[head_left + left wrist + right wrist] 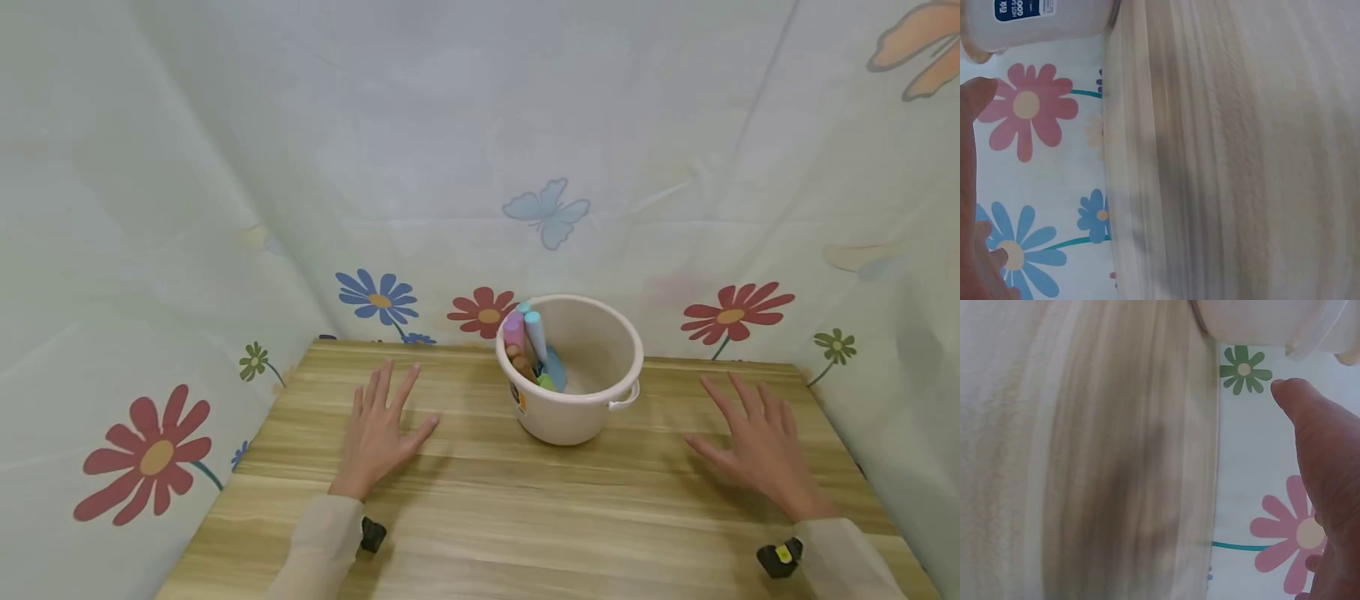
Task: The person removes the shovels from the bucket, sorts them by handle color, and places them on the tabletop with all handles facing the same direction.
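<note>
A white bucket stands towards the back of the wooden table, its handle hanging on the right side. Several markers lean inside against its left wall, among them a pale blue one, a purple one and a brown one. Left of the bucket, my left hand is over the table with fingers spread and holds nothing. On the other side my right hand is spread likewise, also holding nothing. Both hands are apart from the bucket. Part of the bucket shows with its label in the left wrist view.
The wooden table ends at a white curtain printed with flowers and butterflies, which also hangs along both sides. A small black device is worn at the left wrist, and another black device at the right.
</note>
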`<action>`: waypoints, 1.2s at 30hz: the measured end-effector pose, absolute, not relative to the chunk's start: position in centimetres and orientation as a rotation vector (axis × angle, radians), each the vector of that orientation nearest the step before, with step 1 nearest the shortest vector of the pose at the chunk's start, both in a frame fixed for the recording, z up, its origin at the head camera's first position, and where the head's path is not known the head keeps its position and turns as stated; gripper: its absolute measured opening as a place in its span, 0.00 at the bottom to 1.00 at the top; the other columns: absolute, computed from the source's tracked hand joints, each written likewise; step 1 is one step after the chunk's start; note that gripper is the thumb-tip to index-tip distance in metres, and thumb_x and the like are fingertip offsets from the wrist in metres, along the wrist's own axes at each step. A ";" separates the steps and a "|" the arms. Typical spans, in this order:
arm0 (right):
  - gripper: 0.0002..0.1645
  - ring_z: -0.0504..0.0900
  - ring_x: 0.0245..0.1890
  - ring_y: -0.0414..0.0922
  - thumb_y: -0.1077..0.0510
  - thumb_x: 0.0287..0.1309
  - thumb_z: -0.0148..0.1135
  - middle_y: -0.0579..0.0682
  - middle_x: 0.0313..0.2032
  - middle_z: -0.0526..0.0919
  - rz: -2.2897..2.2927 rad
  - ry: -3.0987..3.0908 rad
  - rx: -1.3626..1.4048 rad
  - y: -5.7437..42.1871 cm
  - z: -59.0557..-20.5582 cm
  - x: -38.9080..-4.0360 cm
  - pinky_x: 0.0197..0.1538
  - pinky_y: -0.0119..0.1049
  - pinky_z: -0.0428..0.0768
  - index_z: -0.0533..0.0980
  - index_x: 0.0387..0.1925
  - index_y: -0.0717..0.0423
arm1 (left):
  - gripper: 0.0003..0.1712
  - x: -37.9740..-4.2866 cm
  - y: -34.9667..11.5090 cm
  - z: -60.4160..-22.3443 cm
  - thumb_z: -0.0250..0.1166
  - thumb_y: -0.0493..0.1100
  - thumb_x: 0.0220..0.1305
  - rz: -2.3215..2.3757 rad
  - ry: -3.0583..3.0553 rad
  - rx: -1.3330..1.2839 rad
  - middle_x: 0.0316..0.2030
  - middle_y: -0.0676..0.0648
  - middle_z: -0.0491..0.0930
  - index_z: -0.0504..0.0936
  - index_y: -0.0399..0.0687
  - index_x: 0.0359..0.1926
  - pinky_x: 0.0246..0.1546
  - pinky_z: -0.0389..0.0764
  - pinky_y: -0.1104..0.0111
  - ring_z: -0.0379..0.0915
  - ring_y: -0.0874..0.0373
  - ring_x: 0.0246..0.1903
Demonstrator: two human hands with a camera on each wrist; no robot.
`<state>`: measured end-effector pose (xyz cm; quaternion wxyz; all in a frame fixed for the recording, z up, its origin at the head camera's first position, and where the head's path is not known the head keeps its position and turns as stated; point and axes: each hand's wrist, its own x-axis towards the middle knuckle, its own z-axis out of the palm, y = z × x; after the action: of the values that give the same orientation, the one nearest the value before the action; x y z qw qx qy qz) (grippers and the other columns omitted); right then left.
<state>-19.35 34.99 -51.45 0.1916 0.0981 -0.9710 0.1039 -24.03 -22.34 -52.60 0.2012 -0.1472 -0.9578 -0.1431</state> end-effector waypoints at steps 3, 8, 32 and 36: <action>0.62 0.55 0.68 0.76 0.31 0.51 0.73 0.66 0.76 0.56 0.299 -2.704 0.312 34.9 -51.1 -19.8 0.60 0.81 0.55 0.55 0.81 0.41 | 0.50 -24.2 -22.0 -52.4 0.60 0.73 0.65 -0.421 -2.672 -0.434 0.81 0.41 0.43 0.53 0.68 0.82 0.72 0.45 0.33 0.40 0.37 0.79; 0.57 0.60 0.68 0.71 0.36 0.52 0.75 0.67 0.73 0.60 0.376 -2.659 0.388 34.3 -50.2 -20.8 0.59 0.79 0.62 0.60 0.78 0.47 | 0.49 -24.7 -21.1 -52.0 0.60 0.71 0.66 -0.478 -2.671 -0.486 0.80 0.40 0.48 0.52 0.67 0.82 0.70 0.50 0.31 0.44 0.37 0.78; 0.52 0.64 0.69 0.67 0.52 0.52 0.79 0.63 0.71 0.67 0.718 -2.540 0.555 31.0 -46.5 -23.4 0.60 0.76 0.65 0.65 0.76 0.50 | 0.47 -25.3 -18.1 -49.0 0.62 0.68 0.67 -0.709 -2.583 -0.591 0.80 0.45 0.53 0.54 0.67 0.81 0.64 0.68 0.36 0.55 0.40 0.75; 0.51 0.65 0.69 0.64 0.54 0.54 0.78 0.61 0.71 0.68 0.763 -2.515 0.564 30.7 -46.2 -23.8 0.61 0.75 0.66 0.64 0.76 0.50 | 0.47 -25.2 -17.4 -48.3 0.61 0.69 0.68 -0.793 -2.600 -0.572 0.79 0.47 0.55 0.53 0.66 0.82 0.64 0.68 0.35 0.54 0.43 0.76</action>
<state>-23.79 30.73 -46.20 0.2249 0.2046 -0.9117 0.2765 -25.21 -17.36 -48.27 0.1809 -0.2025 -0.9206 -0.2807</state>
